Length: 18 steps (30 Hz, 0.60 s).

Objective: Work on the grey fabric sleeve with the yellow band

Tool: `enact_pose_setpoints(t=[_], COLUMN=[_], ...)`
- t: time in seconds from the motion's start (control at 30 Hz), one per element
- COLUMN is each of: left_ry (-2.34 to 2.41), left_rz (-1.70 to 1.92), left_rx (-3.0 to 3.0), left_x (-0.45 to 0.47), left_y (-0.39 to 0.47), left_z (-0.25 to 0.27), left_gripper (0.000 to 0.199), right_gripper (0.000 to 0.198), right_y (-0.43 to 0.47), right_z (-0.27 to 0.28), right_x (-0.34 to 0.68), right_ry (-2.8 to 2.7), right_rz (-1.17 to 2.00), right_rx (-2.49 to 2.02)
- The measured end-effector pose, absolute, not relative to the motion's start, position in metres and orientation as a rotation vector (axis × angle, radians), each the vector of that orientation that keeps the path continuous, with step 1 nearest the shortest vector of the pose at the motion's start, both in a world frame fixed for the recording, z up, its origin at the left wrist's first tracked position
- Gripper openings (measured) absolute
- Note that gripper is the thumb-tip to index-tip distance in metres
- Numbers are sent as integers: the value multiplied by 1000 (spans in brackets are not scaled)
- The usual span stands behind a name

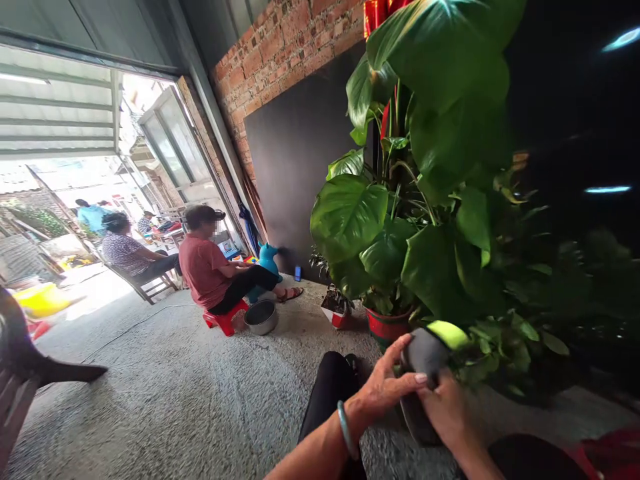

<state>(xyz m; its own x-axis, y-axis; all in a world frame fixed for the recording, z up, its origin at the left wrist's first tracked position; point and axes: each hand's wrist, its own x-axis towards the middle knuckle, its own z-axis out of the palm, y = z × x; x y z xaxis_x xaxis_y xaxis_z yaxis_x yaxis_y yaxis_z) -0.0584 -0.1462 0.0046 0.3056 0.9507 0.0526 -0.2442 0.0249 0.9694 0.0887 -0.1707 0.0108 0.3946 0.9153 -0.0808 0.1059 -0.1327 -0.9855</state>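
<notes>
Head view. Both hands low in frame, about 5 o'clock, together on one dark grey shoe with a yellow-green patch at its top end.

Left hand: fingers spread, loosely curved, thumb laid across the shoe's upper side; grip half open, resting on the shoe more than clamping it. Teal bangle on that wrist.

Right hand: fingers bent against the shoe's right side, near its middle. Cannot tell how tightly it grips; fingertips hidden behind the shoe.

Shoe stands roughly upright, tilted a little to 1 o'clock, held above the person's dark trouser leg.

Around: large leafy plant in a red pot at 12 o'clock from the hands, just beyond the shoe. Grey floor. At 10 o'clock, well apart, a person in a red shirt sits on a red stool, metal bowl just beside it.
</notes>
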Motion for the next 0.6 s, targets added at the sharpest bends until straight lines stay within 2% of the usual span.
enact_pose_setpoints(t=[0.2,0.33,0.47,0.6], left_ry=[710,667,743,833], left_rz=[1198,1219,1219,1155], left_rx=[545,589,651,853], left_x=[-46,-59,-68,-66], left_y=[-145,-154,-157,-146], left_z=[-22,-27,-11,9], left_gripper=[81,82,80,71], right_gripper=[29,25,26,33], right_y=[-175,-175,-180,-168], right_z=[32,38,40,19], right_x=[54,55,67,94], right_ry=[-1100,-1058,-1130,-1050], right_rz=[941,1000,1286,1510], right_rx=[-1368,-1331,-1148,-987])
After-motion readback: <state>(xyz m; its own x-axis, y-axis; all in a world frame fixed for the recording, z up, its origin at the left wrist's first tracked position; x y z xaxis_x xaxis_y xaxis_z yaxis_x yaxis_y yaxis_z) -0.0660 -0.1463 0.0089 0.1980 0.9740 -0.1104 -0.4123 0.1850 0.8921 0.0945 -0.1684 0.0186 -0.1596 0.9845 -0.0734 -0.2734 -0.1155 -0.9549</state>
